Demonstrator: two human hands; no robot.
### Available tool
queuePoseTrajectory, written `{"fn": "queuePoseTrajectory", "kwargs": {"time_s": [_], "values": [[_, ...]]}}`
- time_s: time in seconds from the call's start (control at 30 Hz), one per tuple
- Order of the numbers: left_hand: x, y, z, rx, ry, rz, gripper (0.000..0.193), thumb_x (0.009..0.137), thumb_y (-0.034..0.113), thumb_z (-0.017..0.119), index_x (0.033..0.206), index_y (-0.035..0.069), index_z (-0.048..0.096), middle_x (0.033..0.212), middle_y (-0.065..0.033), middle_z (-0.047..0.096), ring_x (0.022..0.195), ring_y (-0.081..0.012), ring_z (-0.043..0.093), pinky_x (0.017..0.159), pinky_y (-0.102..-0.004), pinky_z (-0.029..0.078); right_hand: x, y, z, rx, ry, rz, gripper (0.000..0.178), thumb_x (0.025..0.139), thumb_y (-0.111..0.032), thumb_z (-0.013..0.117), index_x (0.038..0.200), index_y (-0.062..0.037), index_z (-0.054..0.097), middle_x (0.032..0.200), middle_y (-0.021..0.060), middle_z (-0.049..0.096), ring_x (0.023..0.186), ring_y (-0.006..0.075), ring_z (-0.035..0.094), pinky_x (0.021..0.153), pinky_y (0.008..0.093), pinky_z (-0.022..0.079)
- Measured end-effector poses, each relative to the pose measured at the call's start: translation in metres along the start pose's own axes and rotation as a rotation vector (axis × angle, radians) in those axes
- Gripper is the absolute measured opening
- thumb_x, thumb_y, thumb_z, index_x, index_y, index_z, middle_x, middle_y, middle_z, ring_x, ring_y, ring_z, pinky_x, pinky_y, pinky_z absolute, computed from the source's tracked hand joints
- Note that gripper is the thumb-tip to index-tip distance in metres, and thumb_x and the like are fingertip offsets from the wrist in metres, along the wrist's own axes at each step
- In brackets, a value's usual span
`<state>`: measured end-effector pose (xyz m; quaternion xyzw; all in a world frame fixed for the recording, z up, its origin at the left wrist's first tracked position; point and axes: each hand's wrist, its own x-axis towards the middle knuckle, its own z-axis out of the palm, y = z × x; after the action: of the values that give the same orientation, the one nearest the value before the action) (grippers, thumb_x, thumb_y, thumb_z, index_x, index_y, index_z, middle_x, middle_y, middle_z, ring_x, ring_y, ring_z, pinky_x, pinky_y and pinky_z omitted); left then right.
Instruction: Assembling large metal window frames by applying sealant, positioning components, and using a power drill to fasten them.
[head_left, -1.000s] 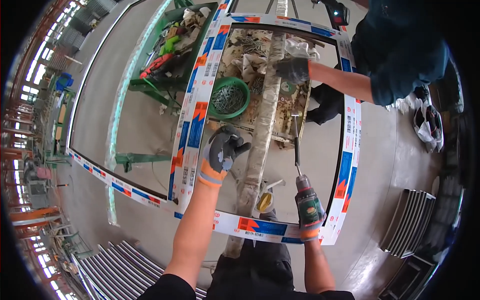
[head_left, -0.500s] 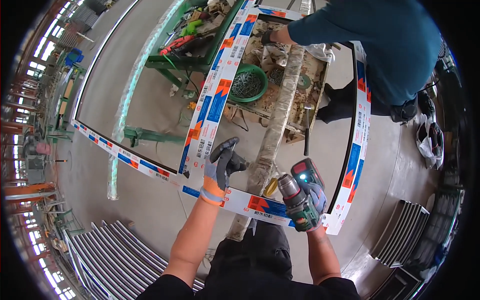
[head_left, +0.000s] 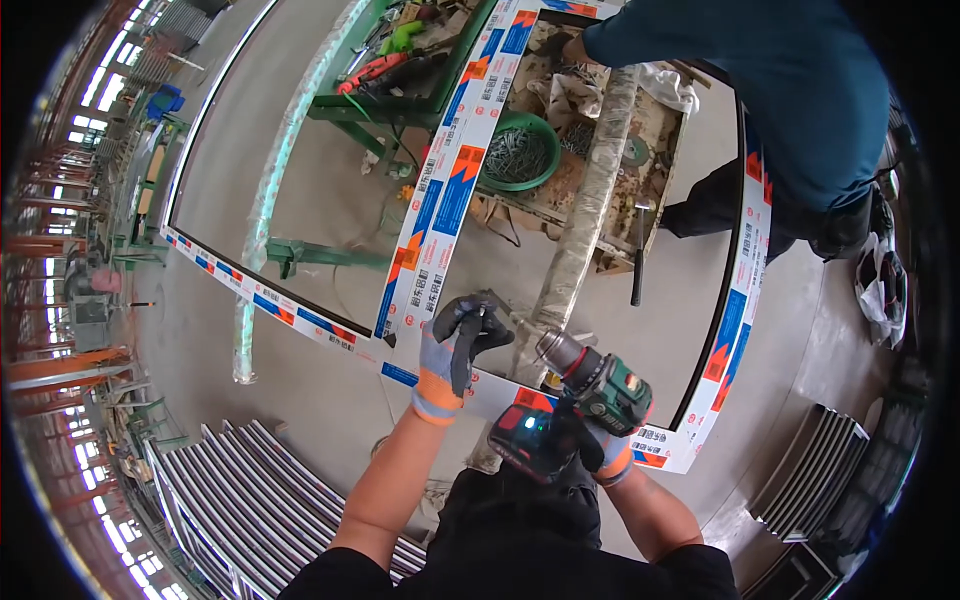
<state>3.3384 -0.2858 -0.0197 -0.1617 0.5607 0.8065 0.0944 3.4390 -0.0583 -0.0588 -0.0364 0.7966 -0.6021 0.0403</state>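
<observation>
My left hand [head_left: 455, 345], in a grey and orange glove, is closed in a pinch above the near bar of a metal frame [head_left: 440, 215] covered in white, blue and orange film. Whatever small thing its fingertips hold is too small to name. My right hand [head_left: 592, 440], also gloved, grips a green and black cordless drill [head_left: 610, 393] by its handle. The drill's chuck points up and left, near my left fingertips. Its battery, with a lit lamp, faces the lower left. A film-wrapped support bar [head_left: 592, 200] runs under the frame.
A green bowl of screws [head_left: 520, 152] and a hammer [head_left: 639, 250] lie on a worn bench beyond. A co-worker [head_left: 790, 100] leans over the frame's far right, one hand at its far end. A green tool cart [head_left: 420, 95] stands left; stacked metal profiles [head_left: 270, 500] lie lower left.
My right hand has turned the drill: its battery swung from the upper right to the lower left, and the chuck now points toward my left hand. My left hand has shifted slightly right, still pinched.
</observation>
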Motion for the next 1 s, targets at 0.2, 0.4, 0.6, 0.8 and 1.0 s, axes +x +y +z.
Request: {"fn": "queuePoseTrajectory", "kwargs": {"time_s": [0.2, 0.4, 0.6, 0.8, 1.0], "values": [[0.002, 0.0, 0.016, -0.09, 0.175, -0.046, 0.025, 0.097, 0.019, 0.054, 0.115, 0.002, 0.052, 0.094, -0.0142, 0.065, 0.084, -0.0267, 0.068, 0.082, -0.0386, 0.06, -0.005, 0.003, 0.002, 0.474, -0.091, 0.38, 0.019, 0.084, -0.011, 0.063, 0.102, -0.005, 0.06, 0.082, 0.0002, 0.058, 0.071, 0.0103, 0.056, 0.064, 0.0266, 0.047], [0.012, 0.001, 0.03, -0.078, 0.228, -0.021, 0.029, 0.098, 0.022, 0.054, 0.116, 0.0, 0.052, 0.098, -0.0174, 0.067, 0.093, -0.0302, 0.07, 0.083, -0.0411, 0.06, 0.037, -0.008, -0.007, 0.41, -0.17, 0.324, 0.031, 0.078, -0.009, 0.064, 0.109, -0.0033, 0.058, 0.085, 0.0006, 0.059, 0.074, 0.0109, 0.057, 0.065, 0.0267, 0.048], [0.023, 0.002, 0.039, -0.041, 0.191, -0.02, 0.024, 0.097, 0.02, 0.055, 0.111, 0.001, 0.055, 0.096, -0.0172, 0.067, 0.092, -0.0301, 0.07, 0.083, -0.0406, 0.06, 0.053, -0.013, -0.015, 0.584, -0.172, 0.472, 0.032, 0.077, -0.009, 0.065, 0.107, -0.003, 0.058, 0.082, 0.0011, 0.059, 0.072, 0.0113, 0.059, 0.063, 0.026, 0.048], [0.038, 0.009, 0.035, -0.031, 0.169, -0.058, 0.02, 0.097, 0.018, 0.056, 0.104, 0.0, 0.054, 0.095, -0.0191, 0.069, 0.085, -0.0265, 0.071, 0.077, -0.0366, 0.061, 0.066, -0.019, -0.018, 0.759, -0.184, 0.657, 0.029, 0.077, -0.008, 0.065, 0.104, -0.0032, 0.058, 0.079, 0.0023, 0.059, 0.068, 0.0123, 0.059, 0.061, 0.0264, 0.049], [0.048, 0.01, 0.027, 0.068, 0.107, -0.11, 0.02, 0.098, 0.02, 0.055, 0.103, 0.001, 0.054, 0.097, -0.0198, 0.069, 0.086, -0.0259, 0.071, 0.077, -0.037, 0.061, 0.067, 0.001, -0.013, 0.762, -0.239, 0.606, 0.026, 0.083, -0.012, 0.064, 0.106, -0.0026, 0.056, 0.079, 0.0048, 0.06, 0.067, 0.0145, 0.06, 0.062, 0.0279, 0.05]]}}
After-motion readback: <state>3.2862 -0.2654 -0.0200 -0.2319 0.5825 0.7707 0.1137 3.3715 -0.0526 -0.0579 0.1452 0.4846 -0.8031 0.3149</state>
